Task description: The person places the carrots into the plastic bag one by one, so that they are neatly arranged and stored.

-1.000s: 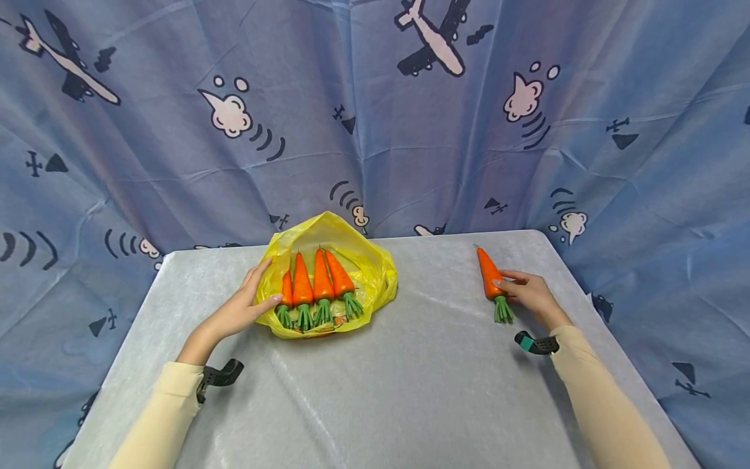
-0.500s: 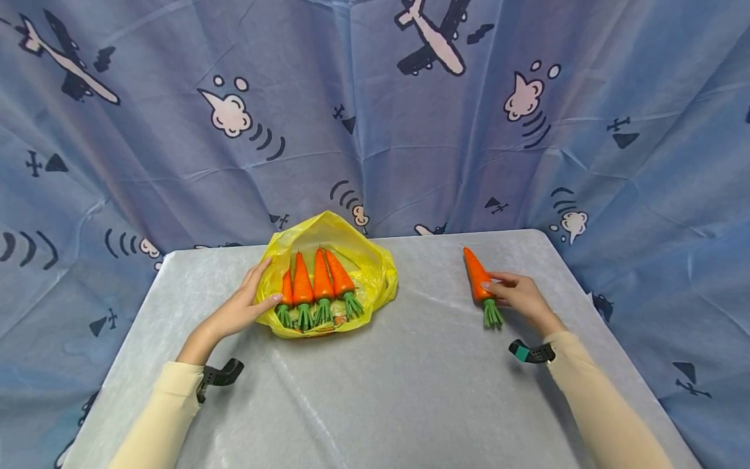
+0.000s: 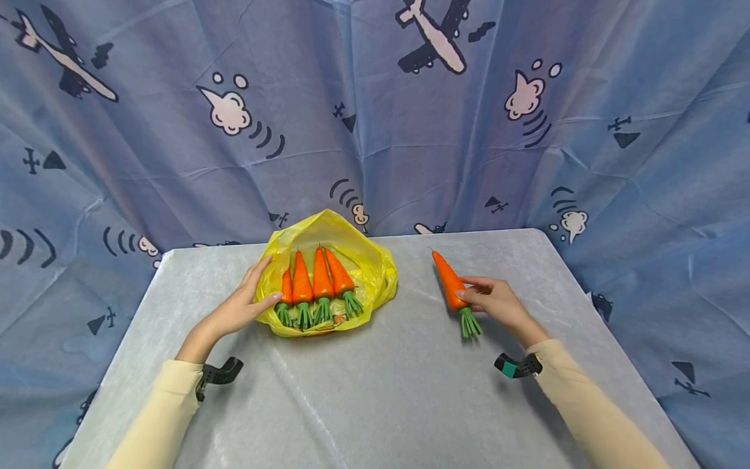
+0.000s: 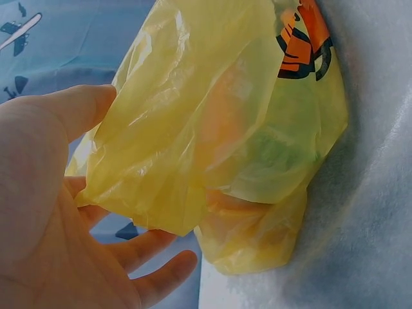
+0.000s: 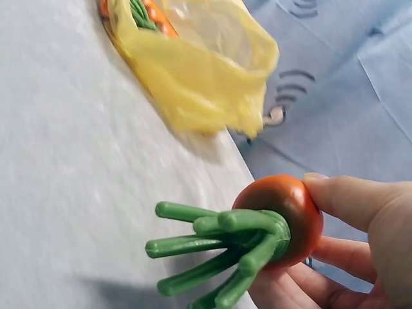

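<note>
On the left of the table, a yellow plastic bag (image 3: pixel 381 280) lies with its mouth facing the person. Several orange carrots (image 3: pixel 323 280) with green stalks rest side by side in it. My left hand (image 3: pixel 233 314) touches the bag's left side, thumb and fingers spread along it. In the left wrist view the fingers (image 4: pixel 164 277) are loosely extended beside the thin plastic. Right of the bag, my right hand (image 3: pixel 497 305) grips a single carrot (image 3: pixel 447 279) near its stalk end, thumb on one side and fingers on the other. Its tip points away and its green stalks (image 5: pixel 238 238) hang toward the person.
A pale grey covered table (image 3: pixel 375 404) carries everything. Behind it hangs a blue curtain (image 3: pixel 375 130) printed with planes. Black straps sit on both wrists (image 3: pixel 518 366).
My right hand has carried the carrot leftward, toward the bag, its tip tilting further left. The left hand, the bag and the carrots in it have stayed in place.
</note>
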`<action>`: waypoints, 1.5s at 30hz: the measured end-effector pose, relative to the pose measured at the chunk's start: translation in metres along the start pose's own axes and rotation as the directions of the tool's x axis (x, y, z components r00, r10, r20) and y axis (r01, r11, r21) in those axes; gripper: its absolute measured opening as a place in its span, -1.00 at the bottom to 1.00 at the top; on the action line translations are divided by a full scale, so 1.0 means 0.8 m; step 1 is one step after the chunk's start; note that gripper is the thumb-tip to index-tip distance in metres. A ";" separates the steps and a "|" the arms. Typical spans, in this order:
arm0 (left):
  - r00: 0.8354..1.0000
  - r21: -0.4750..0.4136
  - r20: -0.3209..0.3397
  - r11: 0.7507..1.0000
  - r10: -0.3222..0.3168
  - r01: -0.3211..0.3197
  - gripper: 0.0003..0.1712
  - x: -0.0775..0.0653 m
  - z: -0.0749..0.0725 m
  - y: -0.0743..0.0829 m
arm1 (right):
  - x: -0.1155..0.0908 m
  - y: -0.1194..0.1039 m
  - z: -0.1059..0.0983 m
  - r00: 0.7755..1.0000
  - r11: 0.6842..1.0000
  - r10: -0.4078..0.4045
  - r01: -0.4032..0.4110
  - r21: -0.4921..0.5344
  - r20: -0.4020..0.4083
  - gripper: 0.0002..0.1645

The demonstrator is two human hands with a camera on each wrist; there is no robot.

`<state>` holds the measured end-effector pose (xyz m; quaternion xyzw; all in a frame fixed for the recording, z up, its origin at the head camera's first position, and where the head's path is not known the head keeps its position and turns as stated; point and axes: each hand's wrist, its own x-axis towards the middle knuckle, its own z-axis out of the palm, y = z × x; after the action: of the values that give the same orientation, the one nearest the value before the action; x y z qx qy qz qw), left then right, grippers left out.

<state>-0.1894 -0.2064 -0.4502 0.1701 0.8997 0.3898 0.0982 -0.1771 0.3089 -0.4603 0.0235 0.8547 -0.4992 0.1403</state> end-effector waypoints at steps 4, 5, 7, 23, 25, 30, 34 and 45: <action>1.000 0.008 0.000 1.000 -0.002 0.002 0.01 0.000 0.000 0.000 | -0.006 -0.013 0.014 1.000 1.000 -0.022 0.022 0.010 0.020 -0.25; 1.000 0.008 0.001 1.000 -0.004 0.003 0.01 0.000 0.000 0.000 | -0.007 -0.016 0.017 0.999 1.000 -0.028 0.027 0.012 0.027 -0.25; 1.000 0.010 0.002 1.000 -0.005 0.005 0.01 0.000 0.000 0.000 | -0.010 -0.021 0.023 0.998 0.999 -0.036 0.035 0.029 0.043 -0.26; 1.000 0.001 0.000 1.000 0.002 -0.002 0.01 0.000 0.000 0.002 | -0.025 -0.070 0.061 0.987 0.987 -0.113 0.097 0.127 0.118 -0.30; 1.000 0.001 -0.001 1.000 0.003 -0.003 0.01 0.000 0.000 0.002 | -0.024 -0.076 0.066 0.985 0.986 -0.120 0.103 0.132 0.124 -0.31; 1.000 0.006 -0.002 1.000 -0.001 0.001 0.01 0.000 0.000 0.003 | -0.018 -0.093 0.083 0.984 0.988 -0.117 0.102 0.116 0.135 -0.32; 1.000 0.006 0.000 1.000 -0.001 0.001 0.00 -0.001 0.000 0.004 | -0.014 -0.108 0.101 0.986 0.991 -0.103 0.091 0.098 0.129 -0.34; 1.000 0.003 0.006 1.000 0.002 -0.002 -0.01 -0.001 0.000 0.006 | 0.012 -0.152 0.149 0.983 0.987 -0.139 0.127 0.100 0.118 -0.37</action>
<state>-0.1879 -0.2035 -0.4468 0.1723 0.8998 0.3882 0.1003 -0.1823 0.1447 -0.4146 -0.0583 0.8200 -0.5469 0.1583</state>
